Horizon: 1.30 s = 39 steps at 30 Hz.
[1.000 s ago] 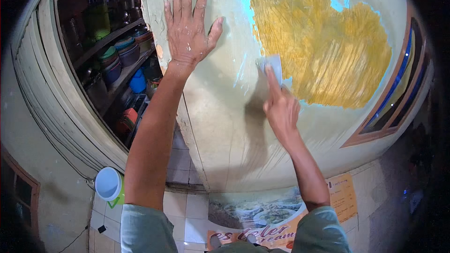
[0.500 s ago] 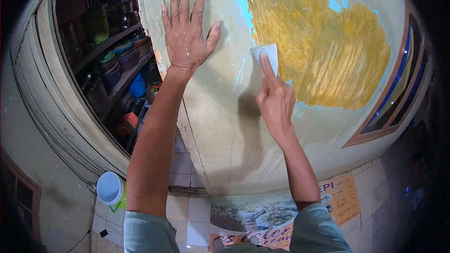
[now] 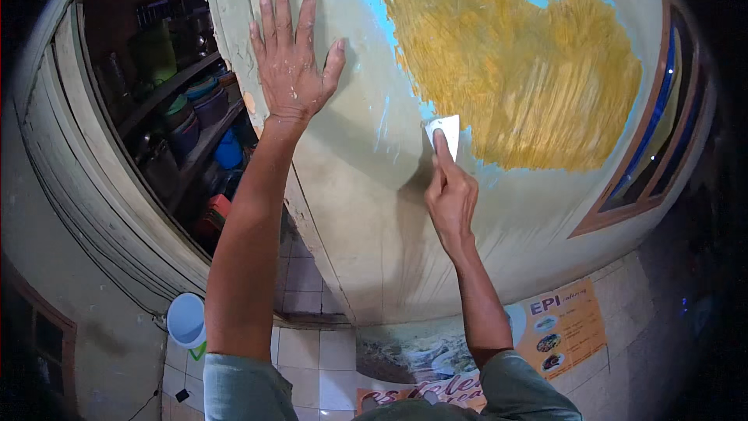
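A pale wall stands before me, with a large yellow-brown patch edged in bright blue where the surface layer is off. My left hand lies flat on the wall with its fingers spread, near the wall's left edge, and pale flecks dot its back. In my right hand is a small white scraper, its index finger stretched along the blade. The blade's upper edge meets the wall at the lower left border of the patch. The rest of the scraper's grip is hidden by the hand.
Left of the wall a doorway opens onto dark shelves with pots and stacked containers. A light blue and green bucket stands on the tiled floor at lower left. A printed banner lies below the wall. A brown-framed window is at right.
My right hand has moved the scraper down along the patch's left edge, and more yellow-brown surface shows there. My left hand stays flat on the wall; the view has shifted slightly.
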Each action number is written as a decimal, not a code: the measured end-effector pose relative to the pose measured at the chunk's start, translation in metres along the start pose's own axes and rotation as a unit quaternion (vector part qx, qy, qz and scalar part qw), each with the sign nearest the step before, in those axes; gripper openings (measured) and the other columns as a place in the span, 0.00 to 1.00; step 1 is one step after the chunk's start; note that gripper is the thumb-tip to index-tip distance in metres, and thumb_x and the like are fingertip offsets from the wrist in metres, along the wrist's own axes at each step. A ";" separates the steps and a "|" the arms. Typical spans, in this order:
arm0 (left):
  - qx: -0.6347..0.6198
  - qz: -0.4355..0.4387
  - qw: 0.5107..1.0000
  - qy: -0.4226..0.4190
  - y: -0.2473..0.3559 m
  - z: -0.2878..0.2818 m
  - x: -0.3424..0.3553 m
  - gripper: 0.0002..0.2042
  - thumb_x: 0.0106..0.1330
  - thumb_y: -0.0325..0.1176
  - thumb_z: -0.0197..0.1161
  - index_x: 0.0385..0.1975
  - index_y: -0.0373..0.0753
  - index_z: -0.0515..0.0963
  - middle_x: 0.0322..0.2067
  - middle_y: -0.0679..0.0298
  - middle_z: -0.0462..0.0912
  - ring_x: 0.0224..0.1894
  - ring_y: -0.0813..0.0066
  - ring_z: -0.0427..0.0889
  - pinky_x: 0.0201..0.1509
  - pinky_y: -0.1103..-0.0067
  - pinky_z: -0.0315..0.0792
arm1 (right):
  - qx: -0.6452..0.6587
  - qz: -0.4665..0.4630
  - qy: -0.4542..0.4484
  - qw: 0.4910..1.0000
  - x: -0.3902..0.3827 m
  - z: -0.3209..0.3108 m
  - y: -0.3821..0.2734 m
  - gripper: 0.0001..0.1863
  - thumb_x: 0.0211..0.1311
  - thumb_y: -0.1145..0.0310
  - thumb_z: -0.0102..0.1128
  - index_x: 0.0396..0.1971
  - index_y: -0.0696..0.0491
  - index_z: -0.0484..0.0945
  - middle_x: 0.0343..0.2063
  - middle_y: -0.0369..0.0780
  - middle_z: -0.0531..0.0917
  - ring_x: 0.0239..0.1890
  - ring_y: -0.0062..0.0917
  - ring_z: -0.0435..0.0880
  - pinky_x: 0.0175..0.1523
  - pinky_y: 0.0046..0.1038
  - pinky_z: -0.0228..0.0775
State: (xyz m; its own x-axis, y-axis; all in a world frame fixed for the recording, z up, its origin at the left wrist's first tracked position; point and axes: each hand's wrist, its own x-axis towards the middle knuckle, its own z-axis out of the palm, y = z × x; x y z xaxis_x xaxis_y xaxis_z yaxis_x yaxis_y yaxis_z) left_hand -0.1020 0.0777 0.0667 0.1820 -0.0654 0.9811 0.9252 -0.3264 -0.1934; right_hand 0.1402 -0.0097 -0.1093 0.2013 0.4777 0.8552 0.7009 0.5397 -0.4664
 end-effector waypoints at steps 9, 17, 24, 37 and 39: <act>0.006 0.010 1.000 -0.004 -0.001 0.000 0.000 0.38 0.71 0.51 0.60 0.80 0.47 0.60 0.82 0.50 0.51 0.83 0.41 0.47 0.81 0.44 0.43 | -0.008 0.067 -0.013 0.998 -0.002 -0.007 -0.008 0.29 0.70 0.83 0.60 0.69 0.45 0.79 0.30 0.59 0.79 0.22 0.19 0.67 0.32 0.24 0.68; -0.005 0.008 1.000 0.000 0.003 0.000 0.002 0.38 0.71 0.50 0.60 0.80 0.47 0.60 0.82 0.51 0.52 0.83 0.43 0.47 0.82 0.46 0.41 | -0.032 0.092 -0.055 0.994 -0.066 -0.011 0.040 0.34 0.67 0.83 0.59 0.71 0.41 0.77 0.28 0.54 0.85 0.25 0.45 0.85 0.34 0.39 0.76; 0.000 0.005 1.000 -0.007 0.001 -0.001 0.000 0.39 0.70 0.52 0.60 0.80 0.49 0.60 0.82 0.51 0.51 0.83 0.41 0.47 0.80 0.43 0.46 | 0.014 0.072 -0.028 0.997 -0.063 -0.014 0.042 0.33 0.67 0.84 0.59 0.70 0.42 0.78 0.23 0.50 0.78 0.22 0.31 0.74 0.31 0.32 0.70; 0.005 0.011 1.000 -0.004 0.000 0.001 0.001 0.39 0.70 0.52 0.61 0.80 0.47 0.61 0.81 0.50 0.52 0.83 0.40 0.47 0.80 0.41 0.45 | -0.002 -0.042 0.018 0.999 0.031 -0.005 -0.001 0.32 0.66 0.80 0.63 0.70 0.40 0.79 0.27 0.50 0.86 0.26 0.44 0.85 0.35 0.41 0.76; 0.015 0.011 1.000 -0.004 -0.004 -0.003 0.000 0.39 0.70 0.52 0.61 0.80 0.47 0.61 0.82 0.50 0.51 0.83 0.39 0.47 0.80 0.41 0.46 | -0.026 -0.011 -0.023 0.999 -0.002 -0.010 0.008 0.31 0.67 0.83 0.61 0.68 0.45 0.80 0.30 0.55 0.84 0.24 0.41 0.82 0.35 0.37 0.75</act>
State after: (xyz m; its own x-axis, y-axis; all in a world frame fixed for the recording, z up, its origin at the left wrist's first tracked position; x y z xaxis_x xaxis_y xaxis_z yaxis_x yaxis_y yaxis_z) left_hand -0.1067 0.0758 0.0673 0.2058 -0.0649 0.9764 0.9303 -0.2965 -0.2158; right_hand 0.1524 -0.0129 -0.1121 0.1541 0.4986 0.8530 0.7401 0.5137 -0.4340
